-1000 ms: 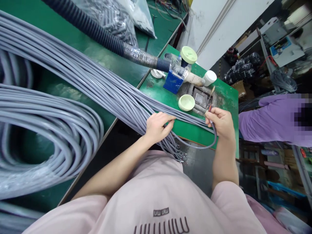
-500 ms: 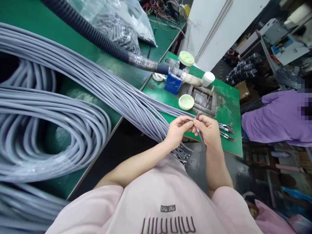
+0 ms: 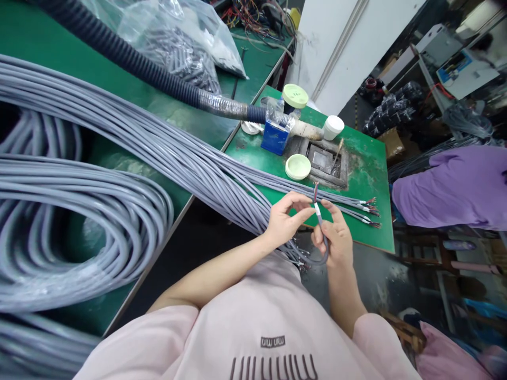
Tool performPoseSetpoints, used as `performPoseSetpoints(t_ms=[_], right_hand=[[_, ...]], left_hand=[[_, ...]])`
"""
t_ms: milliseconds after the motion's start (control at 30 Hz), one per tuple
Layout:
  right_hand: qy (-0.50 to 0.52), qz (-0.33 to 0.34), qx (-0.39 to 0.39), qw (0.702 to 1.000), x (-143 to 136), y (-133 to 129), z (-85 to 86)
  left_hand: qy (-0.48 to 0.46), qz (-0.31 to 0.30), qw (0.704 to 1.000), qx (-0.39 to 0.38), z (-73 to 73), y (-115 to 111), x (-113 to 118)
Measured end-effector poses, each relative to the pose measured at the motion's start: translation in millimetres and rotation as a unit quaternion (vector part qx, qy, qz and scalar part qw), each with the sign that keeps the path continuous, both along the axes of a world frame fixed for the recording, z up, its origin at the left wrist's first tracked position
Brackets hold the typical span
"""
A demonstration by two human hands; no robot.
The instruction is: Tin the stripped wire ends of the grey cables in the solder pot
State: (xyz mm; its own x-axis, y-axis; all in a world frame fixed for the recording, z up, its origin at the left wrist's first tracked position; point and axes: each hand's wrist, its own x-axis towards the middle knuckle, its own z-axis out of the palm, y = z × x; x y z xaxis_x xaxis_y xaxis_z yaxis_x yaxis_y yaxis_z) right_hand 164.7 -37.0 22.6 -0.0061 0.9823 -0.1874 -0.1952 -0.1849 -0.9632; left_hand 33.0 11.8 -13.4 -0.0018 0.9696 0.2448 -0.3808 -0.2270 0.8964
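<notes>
In my right hand (image 3: 336,232) is a grey cable (image 3: 321,224), pinched between thumb and fingers below its stripped end. The right index finger is raised off the cable. A white band (image 3: 317,208) wraps the cable where the jacket ends, and thin coloured wires (image 3: 316,191) stick up above it. My left hand (image 3: 289,216) is close beside the band on the left, thumb and index finger parted. Whether the left fingertips touch the band is hard to see. Behind, several stripped cable ends (image 3: 368,206) lie on the green table (image 3: 364,169).
Long grey cables (image 3: 178,153) run across from the left, beside a coil (image 3: 158,206). A black hose (image 3: 158,74) reaches a blue box (image 3: 274,138). Nearby are a pale green dish (image 3: 298,167), a white cup (image 3: 333,127) and a framed metal pot (image 3: 320,158). A person in purple (image 3: 451,184) is at right.
My hands have drawn apart from their close pinch at the wire ends. The right hand has slid lower on the cable, leaving the white band and wires exposed. The view has shifted slightly.
</notes>
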Motion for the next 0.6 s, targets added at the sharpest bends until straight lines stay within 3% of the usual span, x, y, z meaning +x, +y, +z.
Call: performPoseSetpoints(t_ms=[100, 233, 400, 500, 600], right_hand=[[-0.002, -0.021, 0.002, 1.0, -7, -8, -0.6], [-0.047, 0.016, -0.017, 0.999, -1, -9, -2.5], [-0.159, 0.051, 0.032, 0.986, 25, 7, -4.2], [-0.135, 0.096, 0.028, 0.986, 26, 17, -1.1], [-0.1, 0.067, 0.025, 0.992, 11, 23, 1.9]], left_hand=[[-0.118, -0.129, 0.975, -0.14, -3.9, -10, 6], [-0.16, -0.281, 0.926, -0.195, -8.7, -20, 1], [-0.142, -0.341, 0.911, -0.184, -14.9, -25, -11], [-0.14, -0.381, 0.893, -0.191, -18.8, -29, -15], [-0.132, -0.411, 0.88, -0.199, -22.2, -32, -18]])
